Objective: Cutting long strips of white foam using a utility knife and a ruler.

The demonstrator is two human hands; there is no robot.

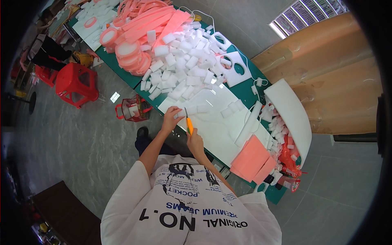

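Observation:
My right hand [195,142] is closed around a yellow utility knife [190,125], its dark blade pointing away from me. At the near edge of the white board [218,132], my left hand [171,119] pinches a small white foam block [179,114]. The blade is right beside that block; whether it touches cannot be told. Just beyond the knife lie a few more foam blocks [201,108] in a short row. Another group of foam pieces [232,108] rests farther right on the board.
A large heap of white foam blocks [192,61] covers the far table, beside pink foam rings [132,59] and strips [151,22]. Pink foam sheets [253,159] and a curved white foam sheet [290,116] are at right. A red stool [76,83] and bag [135,110] stand left.

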